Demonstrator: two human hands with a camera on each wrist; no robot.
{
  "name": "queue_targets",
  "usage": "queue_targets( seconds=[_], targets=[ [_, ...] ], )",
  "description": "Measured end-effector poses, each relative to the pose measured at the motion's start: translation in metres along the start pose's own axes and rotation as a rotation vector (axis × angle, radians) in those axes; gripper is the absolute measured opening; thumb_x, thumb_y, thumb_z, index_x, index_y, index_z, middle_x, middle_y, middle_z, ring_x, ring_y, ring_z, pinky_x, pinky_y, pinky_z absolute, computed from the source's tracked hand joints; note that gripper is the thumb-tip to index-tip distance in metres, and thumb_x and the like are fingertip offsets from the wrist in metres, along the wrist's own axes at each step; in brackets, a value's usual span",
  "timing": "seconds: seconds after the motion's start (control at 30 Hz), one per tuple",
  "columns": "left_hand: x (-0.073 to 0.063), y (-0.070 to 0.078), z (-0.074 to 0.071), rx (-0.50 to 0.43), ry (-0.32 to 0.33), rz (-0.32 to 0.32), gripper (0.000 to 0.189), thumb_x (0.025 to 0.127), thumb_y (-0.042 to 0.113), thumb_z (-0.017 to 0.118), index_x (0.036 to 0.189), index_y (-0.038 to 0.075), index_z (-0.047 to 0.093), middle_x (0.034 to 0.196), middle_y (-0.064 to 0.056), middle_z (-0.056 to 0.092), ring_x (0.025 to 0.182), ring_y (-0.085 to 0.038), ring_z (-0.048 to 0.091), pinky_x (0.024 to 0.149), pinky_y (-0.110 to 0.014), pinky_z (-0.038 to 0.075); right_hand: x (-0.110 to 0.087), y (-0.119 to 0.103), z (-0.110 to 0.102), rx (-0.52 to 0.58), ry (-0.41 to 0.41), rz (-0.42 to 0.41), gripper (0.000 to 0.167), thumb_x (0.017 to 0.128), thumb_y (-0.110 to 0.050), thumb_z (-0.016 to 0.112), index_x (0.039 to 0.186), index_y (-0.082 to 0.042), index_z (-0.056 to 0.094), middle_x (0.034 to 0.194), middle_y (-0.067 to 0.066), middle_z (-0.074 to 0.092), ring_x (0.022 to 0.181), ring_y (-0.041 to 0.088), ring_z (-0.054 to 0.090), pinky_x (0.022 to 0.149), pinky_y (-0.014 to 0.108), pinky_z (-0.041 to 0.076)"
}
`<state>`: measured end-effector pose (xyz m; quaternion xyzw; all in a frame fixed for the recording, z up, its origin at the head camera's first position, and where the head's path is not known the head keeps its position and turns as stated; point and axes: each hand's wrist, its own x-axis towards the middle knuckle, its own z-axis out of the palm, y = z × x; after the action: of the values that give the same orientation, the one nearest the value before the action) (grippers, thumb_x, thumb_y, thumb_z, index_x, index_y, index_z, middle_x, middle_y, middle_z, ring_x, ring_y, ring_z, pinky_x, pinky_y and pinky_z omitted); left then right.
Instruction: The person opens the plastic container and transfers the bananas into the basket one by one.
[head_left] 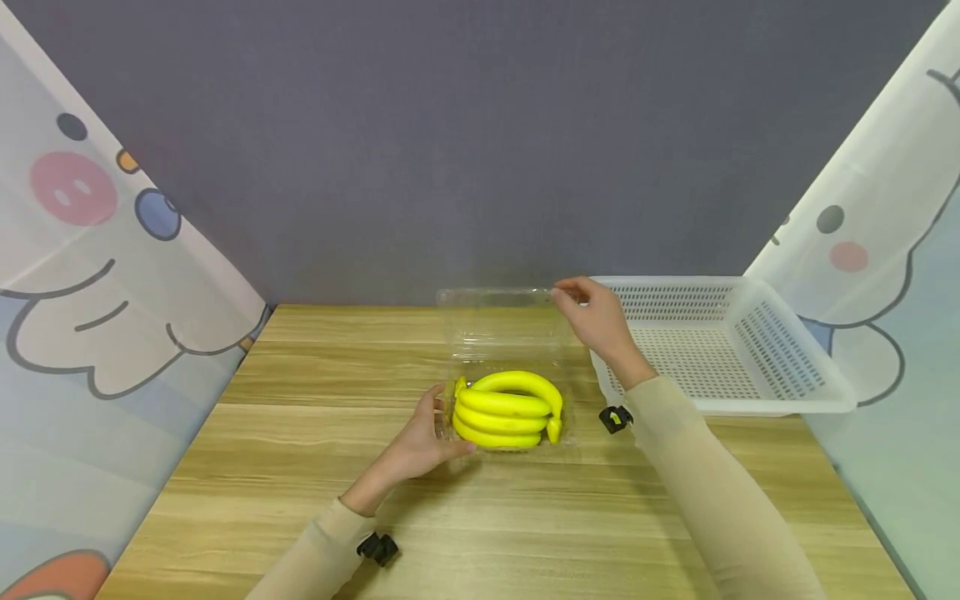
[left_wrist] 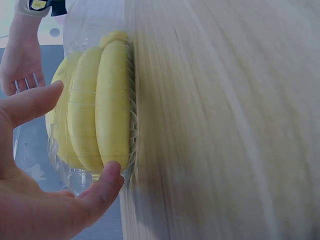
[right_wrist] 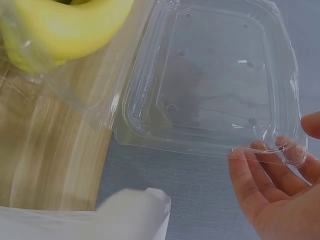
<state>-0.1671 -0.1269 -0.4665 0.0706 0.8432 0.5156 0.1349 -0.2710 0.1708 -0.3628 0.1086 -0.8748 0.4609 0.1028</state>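
Observation:
A clear plastic clamshell box [head_left: 567, 437] stands on the table with its lid [head_left: 506, 321] raised at the back. Inside its base lies a bunch of yellow bananas [head_left: 502, 414], also seen through the plastic in the left wrist view. My left hand [head_left: 420, 437] holds the left end of the base, thumb at the front corner and fingers along the side. The lid's upper right corner is held by my right hand [head_left: 597, 321]. In the right wrist view, the fingers [right_wrist: 265, 180] lie behind the lid's edge and the thumb is on the near side.
To the right, a white perforated plastic basket [head_left: 795, 406] stands close behind my right forearm. A grey wall [head_left: 487, 150] rises at the back edge of the wooden table [head_left: 300, 467]. Printed cartoon curtains [head_left: 150, 333] hang at both sides.

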Motion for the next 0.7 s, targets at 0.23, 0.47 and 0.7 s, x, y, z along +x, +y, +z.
queue_targets(
  seconds=[0.23, 0.47, 0.7],
  targets=[
    [-0.001, 0.001, 0.000, 0.008, -0.008, 0.005, 0.114, 0.079, 0.026, 0.089, 0.160, 0.002, 0.012, 0.146, -0.028, 0.035, 0.129, -0.044, 0.045, 0.099, -0.060, 0.046, 0.008, 0.000, 0.000, -0.009, -0.020, 0.049, 0.048, 0.104, -0.041, 0.054, 0.133, -0.004, 0.063, 0.127, 0.015, 0.064, 0.115, 0.033, 0.056, 0.097, 0.054, 0.045],
    [0.000, 0.002, 0.000, 0.015, -0.001, -0.001, 0.114, 0.078, 0.026, 0.089, 0.160, 0.003, 0.013, 0.146, -0.028, 0.035, 0.129, -0.044, 0.045, 0.100, -0.060, 0.045, 0.014, 0.003, 0.002, -0.013, -0.023, 0.066, 0.047, 0.103, -0.042, 0.055, 0.133, -0.006, 0.063, 0.125, 0.014, 0.064, 0.114, 0.032, 0.057, 0.097, 0.052, 0.045],
    [0.001, 0.001, 0.000, 0.008, 0.001, 0.001, 0.115, 0.077, 0.026, 0.090, 0.160, 0.003, 0.014, 0.146, -0.028, 0.036, 0.129, -0.044, 0.045, 0.100, -0.060, 0.045, 0.015, 0.004, 0.001, 0.000, -0.017, 0.078, 0.051, 0.103, -0.040, 0.055, 0.140, -0.004, 0.056, 0.131, 0.017, 0.061, 0.120, 0.035, 0.055, 0.100, 0.053, 0.046]
  ],
)
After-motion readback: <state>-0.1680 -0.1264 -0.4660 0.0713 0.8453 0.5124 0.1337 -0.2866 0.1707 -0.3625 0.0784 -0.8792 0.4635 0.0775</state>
